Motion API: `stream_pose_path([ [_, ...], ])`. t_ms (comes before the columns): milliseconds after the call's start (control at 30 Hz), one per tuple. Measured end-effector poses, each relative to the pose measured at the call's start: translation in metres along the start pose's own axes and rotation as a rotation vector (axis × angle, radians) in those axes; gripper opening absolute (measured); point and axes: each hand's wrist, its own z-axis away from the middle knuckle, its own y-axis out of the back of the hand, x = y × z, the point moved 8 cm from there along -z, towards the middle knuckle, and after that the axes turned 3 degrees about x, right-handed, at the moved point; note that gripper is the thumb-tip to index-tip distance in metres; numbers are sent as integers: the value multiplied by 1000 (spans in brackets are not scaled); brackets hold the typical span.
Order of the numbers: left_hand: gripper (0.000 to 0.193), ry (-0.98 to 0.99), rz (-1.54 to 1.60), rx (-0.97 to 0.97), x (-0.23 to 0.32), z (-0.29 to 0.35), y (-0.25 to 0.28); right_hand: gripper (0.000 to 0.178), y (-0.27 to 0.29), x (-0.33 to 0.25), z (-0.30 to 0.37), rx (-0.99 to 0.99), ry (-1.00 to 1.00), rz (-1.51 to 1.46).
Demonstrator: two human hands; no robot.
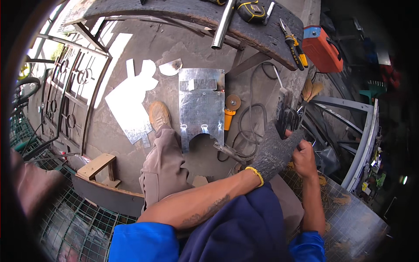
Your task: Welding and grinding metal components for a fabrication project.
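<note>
My left hand [273, 150], in a grey knitted glove with a yellow cuff, is closed around a dark black-and-grey object [288, 117] whose kind I cannot make out. My bare right hand [304, 159] is closed close beside it, its thumb near the glove; what its fingers hold is hidden. Left of the hands, a bent panel of shiny sheet metal [201, 111] stands on the floor, with slots and small holes showing. Against its right side lies a yellow angle grinder [231, 107]. A dark cable [253, 131] loops between the grinder and my hands.
A worn bench [183, 15] crosses the far side, carrying a metal tube [224, 24], a tape measure [252, 11] and yellow-black pliers [291, 46]. An orange box [322, 49] stands right. Bright cut sheet metal [131, 100] lies by my shoe [159, 114]; a metal frame [360, 135] is at right.
</note>
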Motion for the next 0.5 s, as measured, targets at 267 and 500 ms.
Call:
stream_pose_path([
  [267, 38, -57, 177, 3, -4, 6, -17, 42, 119, -1, -126, 307, -99, -126],
  [500, 51, 138, 130, 39, -36, -10, -1, 90, 103, -7, -314, -67, -179, -522],
])
